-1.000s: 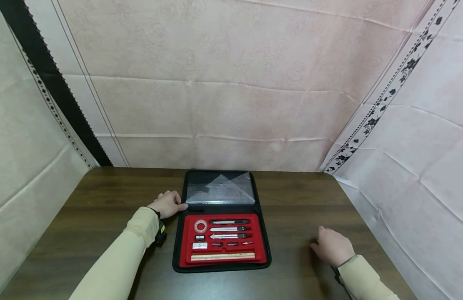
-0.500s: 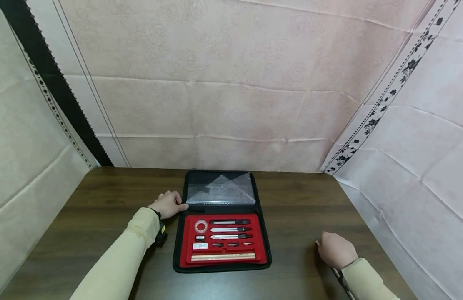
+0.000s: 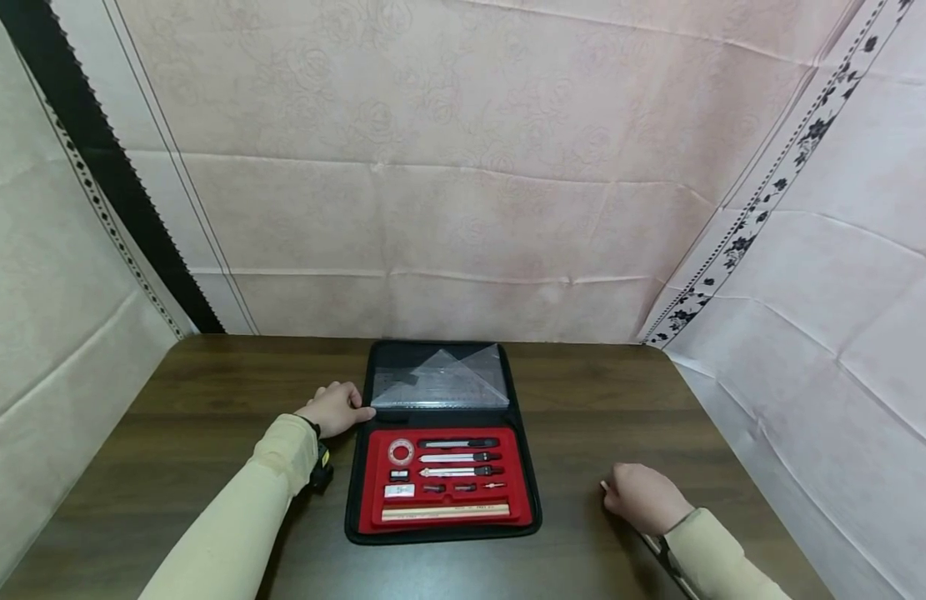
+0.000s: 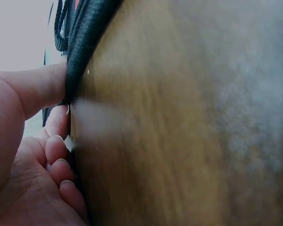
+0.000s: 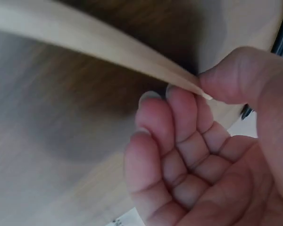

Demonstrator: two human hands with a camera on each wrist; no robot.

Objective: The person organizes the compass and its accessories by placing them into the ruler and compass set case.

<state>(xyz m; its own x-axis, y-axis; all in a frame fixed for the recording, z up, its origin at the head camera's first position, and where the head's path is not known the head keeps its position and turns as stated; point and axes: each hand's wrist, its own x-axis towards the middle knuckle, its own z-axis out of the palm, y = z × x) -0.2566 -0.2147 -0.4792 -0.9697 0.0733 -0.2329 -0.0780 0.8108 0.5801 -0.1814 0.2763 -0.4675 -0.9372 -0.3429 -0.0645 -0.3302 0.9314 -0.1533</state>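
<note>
My left hand (image 3: 333, 408) is at the left side of an opened black case (image 3: 443, 539), its thumb and forefinger pinching the dark edge (image 4: 87, 44), as the left wrist view shows. At the right of the table my right hand (image 3: 646, 498) pinches the end of a slim pale wooden stick (image 5: 104, 42) between thumb and curled fingers. The rest of the stick runs back under the wrist. In the case's red tray (image 3: 374, 467) lie a ring-shaped piece (image 3: 401, 452), several compass-like metal tools (image 3: 455, 458), a white eraser-like block (image 3: 399, 492) and a pale wooden strip (image 3: 445, 513).
Clear plastic set squares (image 3: 440, 383) lie in the case's lid. The brown wooden table (image 3: 583, 400) extends on both sides of the case. Pale patterned cloth (image 3: 463, 208) hangs behind and at both sides.
My right hand went slightly right and towards me, then back left, and the stick's pale tip now shows at its fingers. The left hand and the case have stayed still.
</note>
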